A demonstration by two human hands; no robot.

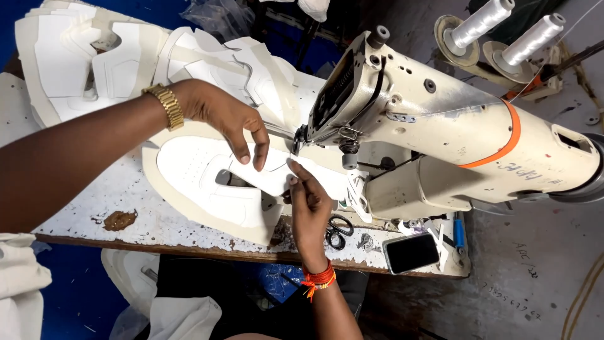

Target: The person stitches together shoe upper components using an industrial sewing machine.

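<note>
Left hand (pixel 229 123), gold watch band at the wrist, lies palm-down on a white cut shoe-upper piece (pixel 207 189); fingers curled loosely, fingertips pressing the piece flat, nothing gripped. Right hand (pixel 309 211), red-orange thread band at the wrist, comes up from the near table edge; thumb and forefinger pinched together at the piece's edge, just beside the left fingertips. Whether they pinch the piece or a thread: cannot tell. The piece lies flat on the white, chipped worktable (pixel 126 201), under and between both hands, its far end reaching to the needle area of the cream sewing machine (pixel 440 126) just beyond the right fingertips. Past the left hand, a stack of similar white cut pieces (pixel 94 63). Near the right wrist: black-handled scissors (pixel 340 230); further out on that side, a dark-screened phone (pixel 411 252) lying flat. Well beyond the right hand, behind the machine, two spools of white thread (pixel 503 31) on their stands. No containers distinguishable on the table.
</note>
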